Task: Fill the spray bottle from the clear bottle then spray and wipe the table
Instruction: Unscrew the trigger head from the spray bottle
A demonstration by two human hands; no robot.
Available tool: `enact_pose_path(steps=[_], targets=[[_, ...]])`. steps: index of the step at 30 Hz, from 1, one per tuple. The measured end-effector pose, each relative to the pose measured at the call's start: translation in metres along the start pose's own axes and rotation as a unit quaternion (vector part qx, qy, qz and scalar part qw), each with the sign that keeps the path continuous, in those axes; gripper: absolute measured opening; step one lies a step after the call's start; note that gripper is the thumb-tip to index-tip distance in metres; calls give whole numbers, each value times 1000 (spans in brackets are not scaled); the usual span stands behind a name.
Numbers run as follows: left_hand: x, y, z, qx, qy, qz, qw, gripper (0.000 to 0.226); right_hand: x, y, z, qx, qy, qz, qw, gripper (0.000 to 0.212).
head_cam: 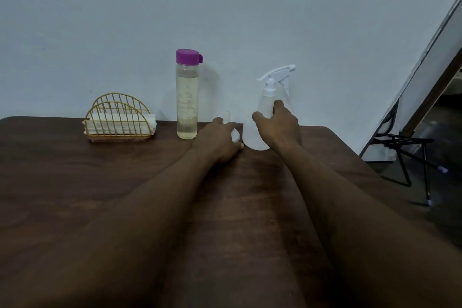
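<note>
At the back of the dark wooden table [100,182] stands a clear bottle [186,102] with a purple cap, nearly full of pale liquid. To its right is the white translucent spray bottle [253,135], upright, its trigger head pointing right. My right hand [278,125] wraps the bottle's body, thumb on the left side and fingers on the right. My left hand [220,141] lies just left of it, closed over a small white funnel-like piece [235,134] that shows between thumb and fingers. The hand hides most of that piece.
A gold wire napkin holder [117,120] with white napkins sits at the back left of the table. A pale wall rises directly behind the bottles. Off the table's right edge stands a black folding stand [410,155] on the floor.
</note>
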State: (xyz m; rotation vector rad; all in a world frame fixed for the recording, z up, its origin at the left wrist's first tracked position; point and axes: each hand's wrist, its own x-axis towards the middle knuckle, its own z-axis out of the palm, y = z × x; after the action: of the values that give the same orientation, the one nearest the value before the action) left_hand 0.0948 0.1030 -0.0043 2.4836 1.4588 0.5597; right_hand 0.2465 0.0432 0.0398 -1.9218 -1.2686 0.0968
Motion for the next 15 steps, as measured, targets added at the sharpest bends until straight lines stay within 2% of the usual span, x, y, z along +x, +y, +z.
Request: enact_pose_path(steps=[9, 15], targets=[[-106, 5, -16, -11, 45, 28, 999, 53, -84, -9, -31, 42, -21, -10, 999, 35], [-181, 11, -32, -9, 43, 25, 999, 54, -152, -13, -57, 71, -38, -4, 997, 36]])
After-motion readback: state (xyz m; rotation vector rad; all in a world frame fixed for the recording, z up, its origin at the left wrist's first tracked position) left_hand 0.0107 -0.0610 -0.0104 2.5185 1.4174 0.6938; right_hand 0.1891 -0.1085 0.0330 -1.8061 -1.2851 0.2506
